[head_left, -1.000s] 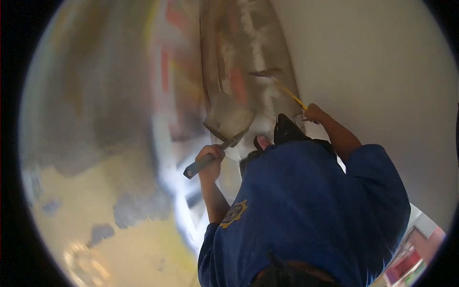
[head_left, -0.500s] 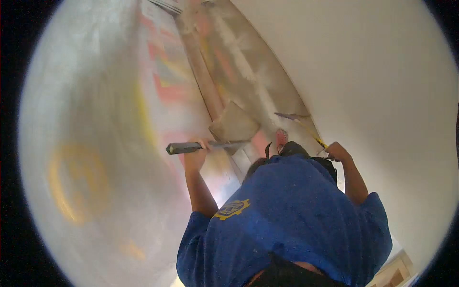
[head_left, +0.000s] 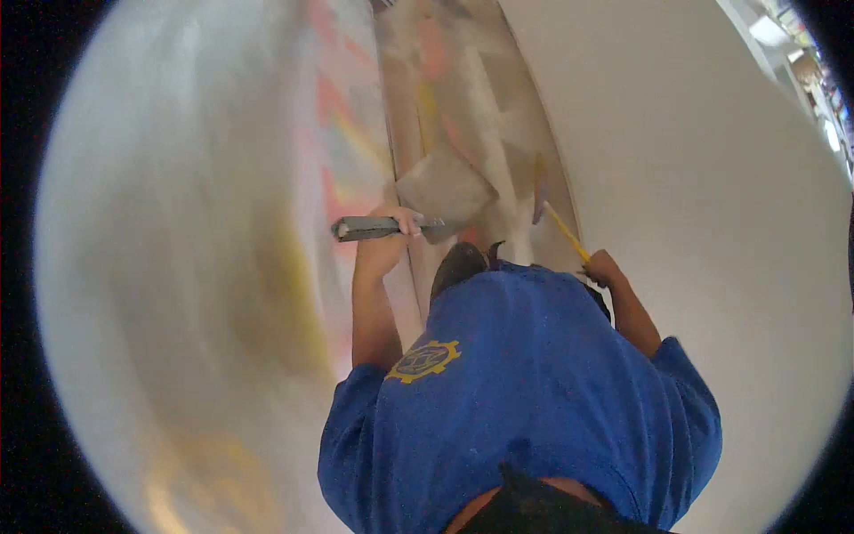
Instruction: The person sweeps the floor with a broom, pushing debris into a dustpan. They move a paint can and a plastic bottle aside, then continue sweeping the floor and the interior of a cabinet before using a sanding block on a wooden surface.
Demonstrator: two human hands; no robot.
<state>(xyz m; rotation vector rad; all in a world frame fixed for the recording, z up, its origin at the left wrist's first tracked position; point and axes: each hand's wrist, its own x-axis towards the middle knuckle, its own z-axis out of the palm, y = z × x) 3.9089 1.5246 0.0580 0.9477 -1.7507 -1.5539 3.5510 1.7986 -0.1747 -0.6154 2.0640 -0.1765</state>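
Note:
My left hand (head_left: 400, 222) is closed around a dark grey bar-like tool (head_left: 365, 229), whose blunt end sticks out to the left while its thin part points right. Just beyond that hand lies or hangs a tilted, square greyish-brown piece (head_left: 447, 189); whether it is joined to the tool I cannot tell. On the right, my right hand (head_left: 605, 268) grips the yellow handle of a long tool (head_left: 567, 233). Its dark, blurred head is raised up and to the left over the brown floor strip.
A glossy surface with blurred pink and yellow marks (head_left: 307, 294) fills the left. Beyond my hands runs a brown floor strip (head_left: 498, 98). A plain pale wall (head_left: 712, 222) rises on the right, with cluttered shelves (head_left: 818, 80) at the upper right.
The view has turned, and shelves now show at the upper right. My left hand with the grey tool appears higher and farther right. My right hand and the yellow-handled tool have shifted up and left.

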